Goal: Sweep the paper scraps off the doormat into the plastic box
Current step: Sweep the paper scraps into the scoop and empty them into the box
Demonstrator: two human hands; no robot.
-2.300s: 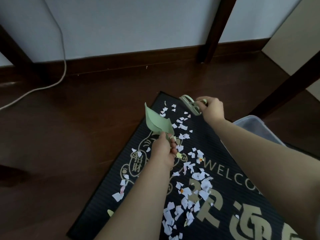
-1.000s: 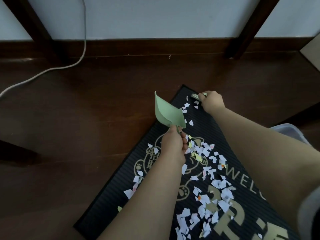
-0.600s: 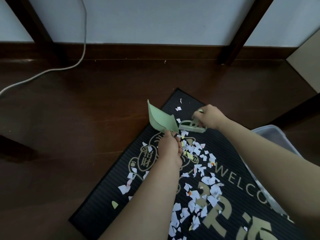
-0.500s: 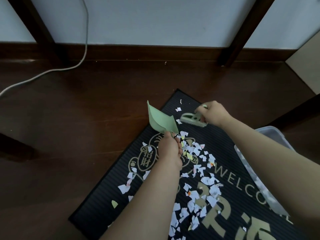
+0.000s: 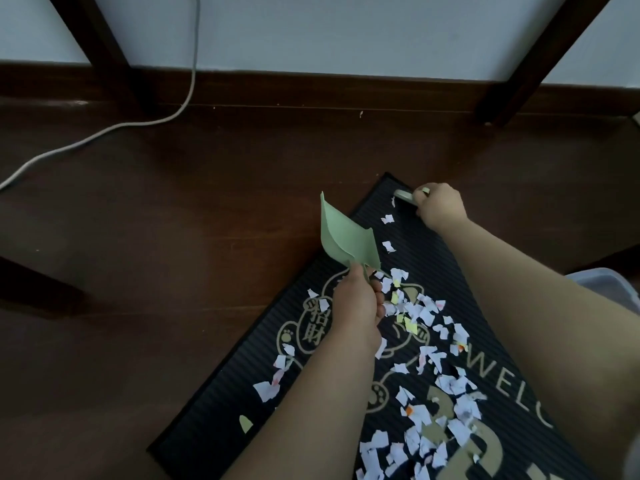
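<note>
A black doormat [image 5: 408, 233] with gold lettering lies on the dark wooden floor, strewn with several white and yellow paper scraps [image 5: 420, 315]. My left hand [image 5: 360, 303] grips the handle of a pale green dustpan [image 5: 344, 237], which is tilted up over the mat's left edge. My right hand [image 5: 440, 207] holds a small green brush [image 5: 405, 195] at the mat's far corner. Only a corner of the clear plastic box [image 5: 604, 284] shows at the right, behind my right arm.
A white cable [image 5: 104, 131] runs across the floor from the back wall. Dark wooden furniture legs [image 5: 516, 74] stand by the skirting board at left and right. One greenish scrap [image 5: 245, 424] lies near the mat's left edge.
My right hand has carried the brush from beside the dustpan back out to the mat's far corner. The swept scraps now lie gathered next to my left hand, which has held still.
</note>
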